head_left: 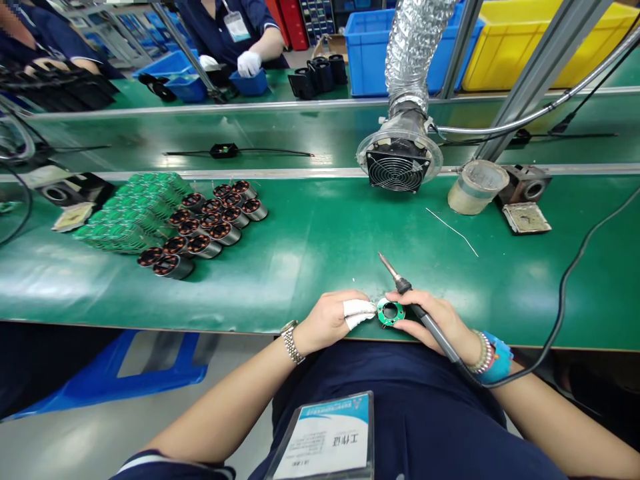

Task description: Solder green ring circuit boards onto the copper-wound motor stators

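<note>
Close to the table's front edge, a small ring-shaped green circuit board (391,312) is held between my hands. My left hand (334,317), with white covers on some fingers, pinches its left side. My right hand (440,321) has a soldering iron (425,319) lying across it, the tip pointing up and away to the left. Thumb and fingers of that same hand also touch the board's right side. Whether a part sits beneath the board is hidden. To the left stand several copper-wound motor stators (203,245) beside stacked green circuit boards (135,212).
A fume extractor fan (399,167) hangs ahead on a foil duct. A tape roll (477,187), a soldering iron stand (525,183) with sponge (527,218) and a thin solder wire (453,231) lie right. The iron's cable (563,287) crosses my right forearm. Co-workers sit opposite.
</note>
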